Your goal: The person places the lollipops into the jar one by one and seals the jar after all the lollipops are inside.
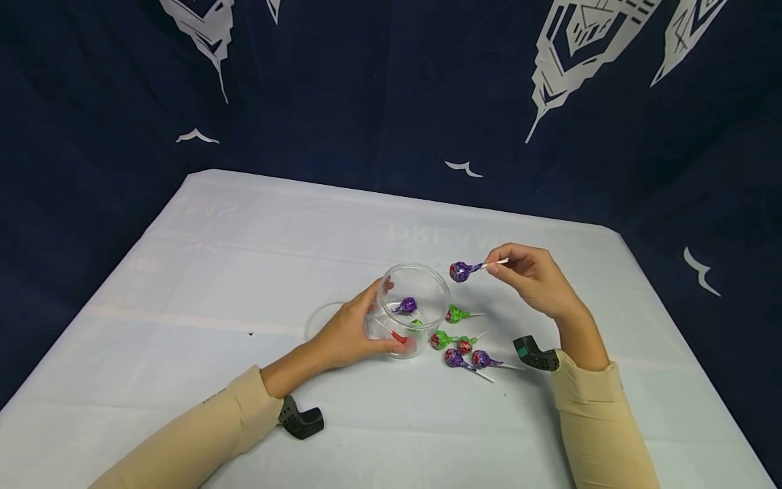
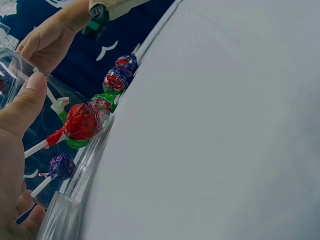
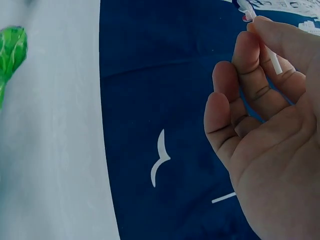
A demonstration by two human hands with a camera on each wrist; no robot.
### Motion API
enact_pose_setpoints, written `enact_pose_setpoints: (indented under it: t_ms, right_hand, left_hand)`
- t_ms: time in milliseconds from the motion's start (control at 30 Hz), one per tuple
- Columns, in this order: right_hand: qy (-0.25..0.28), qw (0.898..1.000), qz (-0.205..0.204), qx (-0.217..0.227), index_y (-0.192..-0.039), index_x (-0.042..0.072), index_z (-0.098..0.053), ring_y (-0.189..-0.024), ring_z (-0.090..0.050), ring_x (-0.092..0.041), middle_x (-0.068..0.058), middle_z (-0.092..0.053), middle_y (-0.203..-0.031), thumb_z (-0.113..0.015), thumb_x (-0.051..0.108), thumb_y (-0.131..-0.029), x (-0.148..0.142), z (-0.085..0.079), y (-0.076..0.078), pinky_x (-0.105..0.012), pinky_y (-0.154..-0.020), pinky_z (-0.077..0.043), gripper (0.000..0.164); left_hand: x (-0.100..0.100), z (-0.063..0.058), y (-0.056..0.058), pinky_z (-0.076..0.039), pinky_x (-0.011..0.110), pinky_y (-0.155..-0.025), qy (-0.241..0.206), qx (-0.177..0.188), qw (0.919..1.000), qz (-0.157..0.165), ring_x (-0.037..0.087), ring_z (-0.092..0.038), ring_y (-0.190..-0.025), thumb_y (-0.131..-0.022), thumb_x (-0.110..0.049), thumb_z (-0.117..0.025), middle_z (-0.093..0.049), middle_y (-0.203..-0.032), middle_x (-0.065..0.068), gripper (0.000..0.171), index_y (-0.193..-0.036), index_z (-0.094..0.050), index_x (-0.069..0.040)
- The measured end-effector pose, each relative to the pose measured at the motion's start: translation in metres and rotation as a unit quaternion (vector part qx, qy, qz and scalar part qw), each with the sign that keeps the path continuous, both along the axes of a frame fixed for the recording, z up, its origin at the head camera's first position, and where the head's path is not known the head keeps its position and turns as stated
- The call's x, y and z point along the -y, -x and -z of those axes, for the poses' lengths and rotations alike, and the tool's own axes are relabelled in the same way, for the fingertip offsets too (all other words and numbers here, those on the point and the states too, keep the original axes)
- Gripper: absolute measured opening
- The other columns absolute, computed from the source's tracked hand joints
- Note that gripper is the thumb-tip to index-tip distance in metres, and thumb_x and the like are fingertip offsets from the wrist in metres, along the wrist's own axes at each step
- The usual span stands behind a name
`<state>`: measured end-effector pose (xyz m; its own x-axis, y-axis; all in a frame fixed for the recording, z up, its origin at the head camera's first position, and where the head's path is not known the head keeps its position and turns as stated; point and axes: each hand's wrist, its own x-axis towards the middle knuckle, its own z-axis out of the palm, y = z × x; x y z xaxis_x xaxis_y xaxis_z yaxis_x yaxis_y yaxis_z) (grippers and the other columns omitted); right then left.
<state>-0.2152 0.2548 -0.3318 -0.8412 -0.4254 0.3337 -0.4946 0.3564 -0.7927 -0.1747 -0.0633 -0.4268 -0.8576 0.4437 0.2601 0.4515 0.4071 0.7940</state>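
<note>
My left hand [image 1: 349, 334] grips a clear plastic jar [image 1: 437, 309] around its side, thumb in front. Through the wall show a purple lollipop [image 1: 406, 305], a green one [image 1: 415, 324] and a red one [image 2: 84, 121]. Just right of the jar's open mouth, my right hand [image 1: 537, 280] pinches the white stick [image 3: 274, 61] of another purple lollipop [image 1: 460, 272] between thumb and fingertips. That lollipop is held above the table, its wrapped head pointing left toward the jar.
Right of the jar, several lollipops lie on the white-covered table [image 1: 183, 326], among them a green one [image 1: 456, 314] and a purple one [image 1: 481, 359]. A clear round rim [image 1: 311, 319] lies partly behind the left hand. A dark blue printed cloth [image 1: 366, 102] hangs behind.
</note>
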Motion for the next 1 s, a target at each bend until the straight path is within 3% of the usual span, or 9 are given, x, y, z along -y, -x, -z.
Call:
enact_pose_setpoints:
  t_ms: [333, 767, 1000]
  right_hand:
    - [0.037, 0.999, -0.031, 0.003, -0.096, -0.011, -0.064, -0.079, -0.057, -0.013, -0.008, -0.065, -0.090, -0.064, 0.002, -0.095, 0.012, 0.002, -0.002, -0.021, -0.070, -0.049, 0.013]
    - [0.043, 0.997, -0.059, 0.007, -0.095, -0.010, -0.064, -0.083, -0.060, -0.011, -0.008, -0.065, -0.089, -0.061, -0.005, -0.095, 0.031, 0.008, -0.004, -0.021, -0.078, -0.051, 0.006]
    - [0.034, 0.998, -0.058, 0.008, -0.096, -0.009, -0.064, -0.083, -0.060, -0.010, 0.002, -0.065, -0.090, -0.060, -0.009, -0.093, 0.040, 0.010, -0.005, -0.020, -0.076, -0.050, 0.005]
  left_hand:
    - [0.001, 0.002, 0.001, -0.045, 0.044, -0.103, -0.006, -0.004, 1.0000, 0.001, 0.026, -0.053, -0.124, -0.071, -0.037, -0.090, -0.047, -0.146, 0.010, 0.111, -0.157, -0.024, -0.013]
    - [0.001, 0.001, 0.000, -0.045, 0.047, -0.103, -0.003, 0.000, 1.0000, -0.002, 0.029, -0.054, -0.122, -0.071, -0.039, -0.090, -0.047, -0.146, 0.012, 0.112, -0.157, -0.024, -0.013]
    - [0.001, 0.000, 0.000, -0.043, 0.045, -0.105, 0.001, 0.002, 1.0000, -0.001, 0.028, -0.052, -0.126, -0.071, -0.039, -0.090, -0.044, -0.149, 0.011, 0.113, -0.158, -0.023, -0.014]
